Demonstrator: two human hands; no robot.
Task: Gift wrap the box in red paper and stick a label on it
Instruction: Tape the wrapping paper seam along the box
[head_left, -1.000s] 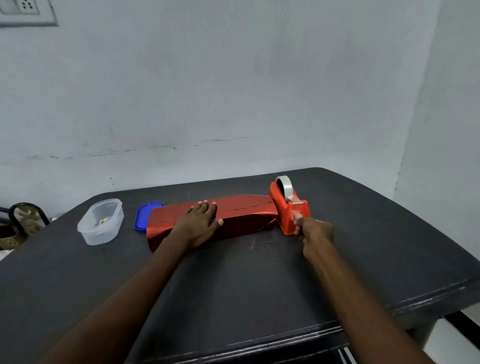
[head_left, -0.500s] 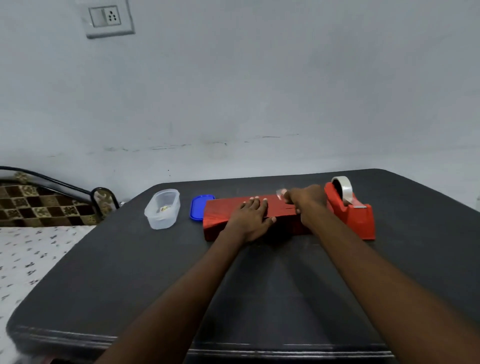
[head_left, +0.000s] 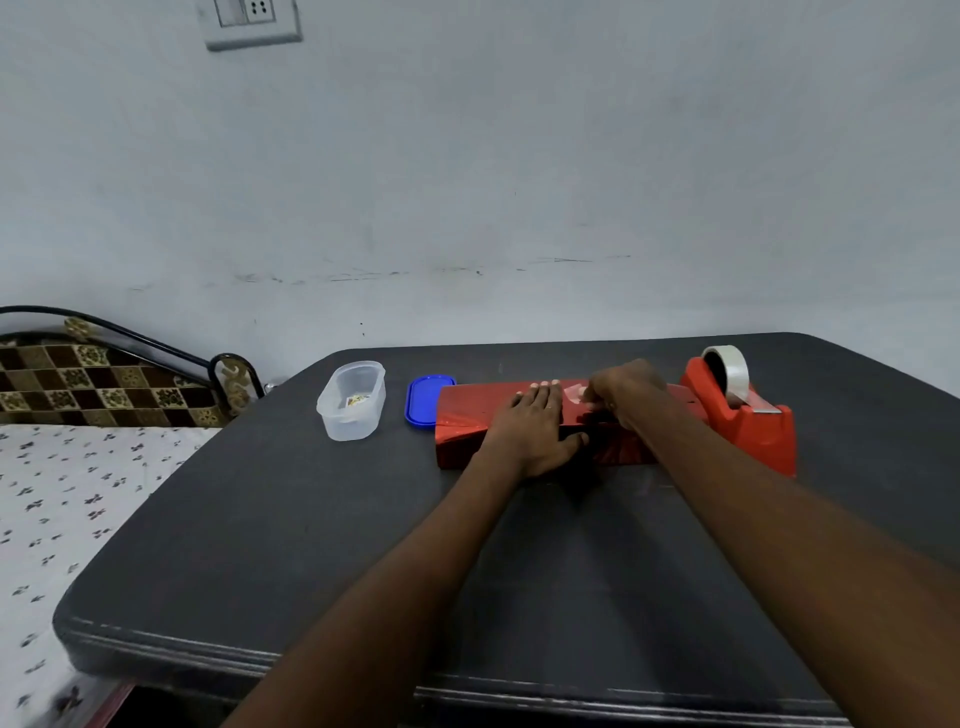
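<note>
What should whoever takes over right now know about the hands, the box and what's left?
Left hand: flat on the box, pressing the red paper down.
Right hand: pinching a tape piece over the box top, beside the left fingertips.
Box: lies mid-table, red paper round it; dispenser just to its right.
Tub, open, with a small printed item inside, possibly the label; blue lid between tub and box.
Done: paper wrapped round, tape torn off.
Left: press tape onto the seam, close the ends if still open, stick on the label.
</note>
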